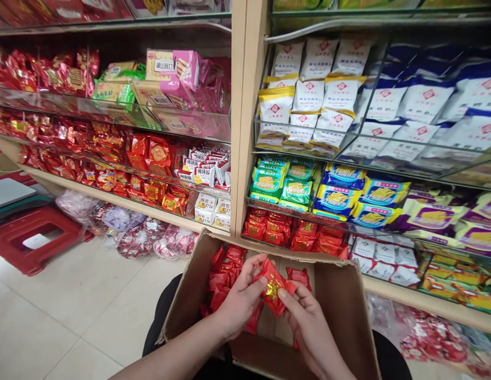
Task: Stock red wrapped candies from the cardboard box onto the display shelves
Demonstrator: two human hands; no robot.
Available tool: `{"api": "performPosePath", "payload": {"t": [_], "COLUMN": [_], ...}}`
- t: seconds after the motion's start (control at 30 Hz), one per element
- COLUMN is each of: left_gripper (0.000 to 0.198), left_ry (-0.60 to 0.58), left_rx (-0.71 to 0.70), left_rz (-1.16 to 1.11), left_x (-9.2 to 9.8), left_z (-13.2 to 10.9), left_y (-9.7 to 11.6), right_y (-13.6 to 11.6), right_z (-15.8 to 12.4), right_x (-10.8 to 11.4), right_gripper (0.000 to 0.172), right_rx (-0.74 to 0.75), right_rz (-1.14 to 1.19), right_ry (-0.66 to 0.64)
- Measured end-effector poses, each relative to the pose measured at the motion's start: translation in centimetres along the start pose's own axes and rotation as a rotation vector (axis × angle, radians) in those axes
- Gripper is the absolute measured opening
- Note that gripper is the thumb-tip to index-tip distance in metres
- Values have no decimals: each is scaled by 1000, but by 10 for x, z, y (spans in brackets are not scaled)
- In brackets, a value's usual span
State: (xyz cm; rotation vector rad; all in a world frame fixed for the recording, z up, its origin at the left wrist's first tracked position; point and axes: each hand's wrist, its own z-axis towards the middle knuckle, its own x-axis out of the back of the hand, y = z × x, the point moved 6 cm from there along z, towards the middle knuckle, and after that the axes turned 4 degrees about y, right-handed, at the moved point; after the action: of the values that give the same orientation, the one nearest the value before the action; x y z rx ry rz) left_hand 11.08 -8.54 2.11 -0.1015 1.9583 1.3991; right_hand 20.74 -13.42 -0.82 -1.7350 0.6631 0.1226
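An open cardboard box (pixel 340 311) rests on my lap in front of the shelves, with several small red snack packets (pixel 224 277) lying inside it on the left. Both hands hover over the box. My left hand (pixel 239 301) and my right hand (pixel 307 319) together pinch a red packet with gold print (pixel 272 287), left fingers on its upper left edge, right fingers on its lower right. The shelf bin just beyond the box holds matching red packets (pixel 296 232).
Clear-fronted shelf bins (pixel 293 140) hold white, yellow, green, blue and red snack packs. A wooden upright (pixel 245 121) divides the left and right bays. A red plastic stool (pixel 31 237) stands on the tiled floor at left. Bags of sweets (pixel 150 237) lie under the lowest shelf.
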Motion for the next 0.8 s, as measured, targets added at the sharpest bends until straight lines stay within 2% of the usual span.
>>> {"api": "performPosePath", "payload": {"t": [0.1,0.17,0.27,0.37,0.53,0.6,0.67,0.73,0.8], "left_gripper": [41,38,36,34,34,32,29,24,21], "left_ry": [16,-61,-214,-274,-266,-228,-133,40,243], "left_rx": [6,-19,-18,18,3,-87,-240,-455,-657], "left_rz": [187,321,488,548,557,631,785,1027,1304], "left_x": [8,7,2,0,-1,4,19,41,65], "left_z": [0,1,0,-1,-1,2,10,21,32], "left_y": [0,4,8,9,19,33,56,85,110], "right_y": [-5,-14,-30,-38,-52,-61,-73,-81,-82], "right_z": [3,5,7,8,8,15,31,54,80], "right_x": [10,13,8,-1,-22,-25,-19,-8,-2], "right_gripper": [25,36,52,41,21,20,26,33,32], "right_rx": [87,150,204,118,73,80,73,13,-76], "right_rz": [-180,-332,-567,-750,-693,-646,-589,-507,-437], "right_ry": [18,-12,-144,-271,-425,-391,-246,-94,-28]}}
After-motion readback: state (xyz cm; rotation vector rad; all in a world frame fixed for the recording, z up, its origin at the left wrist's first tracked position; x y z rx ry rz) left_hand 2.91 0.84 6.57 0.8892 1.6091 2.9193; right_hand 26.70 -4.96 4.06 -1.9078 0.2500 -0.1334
